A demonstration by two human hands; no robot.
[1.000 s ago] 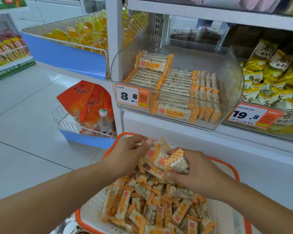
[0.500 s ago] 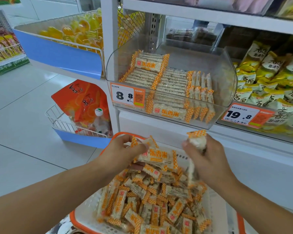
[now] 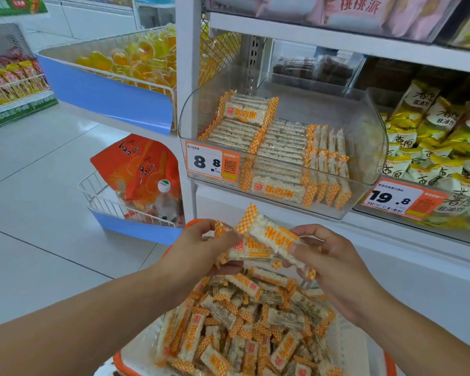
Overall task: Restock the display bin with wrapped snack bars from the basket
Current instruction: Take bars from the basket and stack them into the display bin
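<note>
A clear plastic display bin (image 3: 364,147) on the shelf holds neat rows of orange-and-white wrapped snack bars (image 3: 280,147). Below it, an orange-rimmed basket (image 3: 136,356) is heaped with several loose bars (image 3: 244,321). Above the basket, my left hand (image 3: 198,251) grips a small stack of bars (image 3: 248,251). My right hand (image 3: 329,261) holds one tilted bar (image 3: 277,237) against that stack. Both hands are below the bin's front wall.
A price tag reading 8.8 (image 3: 212,162) sticks to the bin's front. Yellow snack bags (image 3: 432,137) fill the neighbouring bin at right. A blue wire basket (image 3: 130,207) with orange pouches sits low at left, and another with yellow items (image 3: 125,61) above it.
My right hand has brought its single bar leftward and laid it against the stack in my left hand. Both hands have risen slightly above the basket.
</note>
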